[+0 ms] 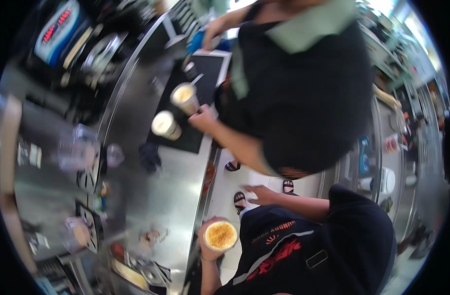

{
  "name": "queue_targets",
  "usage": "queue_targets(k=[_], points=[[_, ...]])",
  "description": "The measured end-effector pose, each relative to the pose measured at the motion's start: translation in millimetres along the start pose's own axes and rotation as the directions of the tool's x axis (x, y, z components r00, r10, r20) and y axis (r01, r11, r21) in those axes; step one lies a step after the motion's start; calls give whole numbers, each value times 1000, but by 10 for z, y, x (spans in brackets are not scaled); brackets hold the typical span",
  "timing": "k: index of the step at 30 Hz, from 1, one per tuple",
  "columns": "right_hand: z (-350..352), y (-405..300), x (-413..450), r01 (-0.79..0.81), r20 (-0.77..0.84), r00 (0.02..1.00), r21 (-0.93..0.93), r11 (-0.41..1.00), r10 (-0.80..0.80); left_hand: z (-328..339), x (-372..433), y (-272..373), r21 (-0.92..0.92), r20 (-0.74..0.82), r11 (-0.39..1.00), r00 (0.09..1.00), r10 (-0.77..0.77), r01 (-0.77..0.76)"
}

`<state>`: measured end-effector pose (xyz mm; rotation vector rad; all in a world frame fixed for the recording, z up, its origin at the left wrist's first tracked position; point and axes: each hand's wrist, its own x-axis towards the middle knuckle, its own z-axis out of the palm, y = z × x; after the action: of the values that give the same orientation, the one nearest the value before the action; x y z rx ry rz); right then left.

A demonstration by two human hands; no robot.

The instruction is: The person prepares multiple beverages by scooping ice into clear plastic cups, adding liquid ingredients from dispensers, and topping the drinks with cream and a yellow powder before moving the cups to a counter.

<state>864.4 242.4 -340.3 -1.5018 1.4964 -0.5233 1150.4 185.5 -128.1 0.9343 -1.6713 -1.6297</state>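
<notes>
My left hand (209,241) is wrapped around a cup (220,236) and holds it upright beside the metal counter. Its top is pale at the rim, with a golden-brown crumbly or powdered layer in the middle. My right hand (261,194) is held out in front of my dark apron (284,239) with its fingers apart and nothing in it. Below it are the floor and sandalled feet.
A co-worker in a dark apron (302,99) stands close ahead, one hand on a cream-topped cup (184,96). Another white-topped cup (166,125) stands on the black mat (190,142). The metal counter (166,191) runs along the left, with a dark cloth (150,156) on it.
</notes>
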Motion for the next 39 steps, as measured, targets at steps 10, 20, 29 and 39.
queue_targets(k=[10,20,29,39], points=[[-2101,2535,-2408,-632,-92,775,-134,764,625,1884,-231,446,124,-73,992,997,39,-30],[-6367,3309,-2242,-371,-706,662,-18,929,251,4290,1615,880,177,119,973,985,128,-148],[-7608,3985,-2866,-574,-83,712,-640,511,697,6031,5076,702,213,188,881,903,387,-422],[-8426,4737,-3473,-644,-139,422,650,405,896,8678,9527,1468,118,505,872,785,359,-475]])
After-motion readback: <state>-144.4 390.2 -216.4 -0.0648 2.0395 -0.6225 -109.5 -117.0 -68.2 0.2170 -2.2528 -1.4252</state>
